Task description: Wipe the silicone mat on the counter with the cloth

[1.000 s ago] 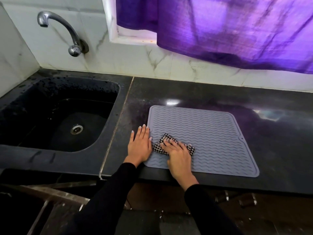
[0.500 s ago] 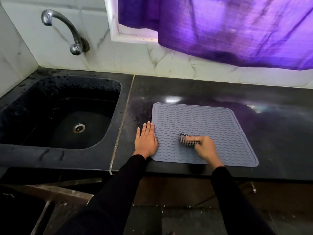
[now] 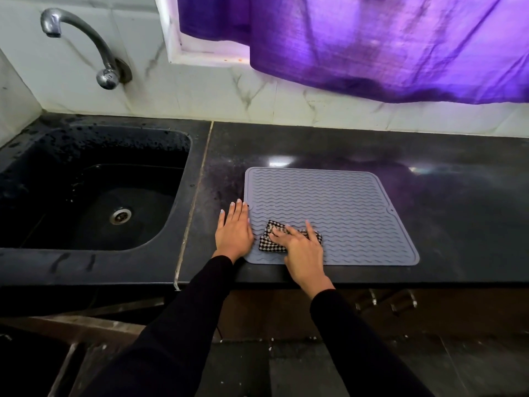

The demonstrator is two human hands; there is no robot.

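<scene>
Now right hand (image 3: pixel 304 249) presses cloth (image 3: pixel 266 242) on mat (image 3: pixel 343 202), near droplet-speckled sink (image 3: pixel 196 167)

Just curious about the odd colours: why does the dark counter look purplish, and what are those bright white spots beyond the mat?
Head view: daylight through the thin purple fabric curtain tints the glossy black stone counter purple; head view again, the white glare patch beyond the ribbed grey silicone mat is likely window light mirrored; focus looks sharp.

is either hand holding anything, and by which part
Nothing is gripped: the right hand presses flat on top of the checked cloth; the left hand lies flat at the edge of the silicone mat.
</scene>
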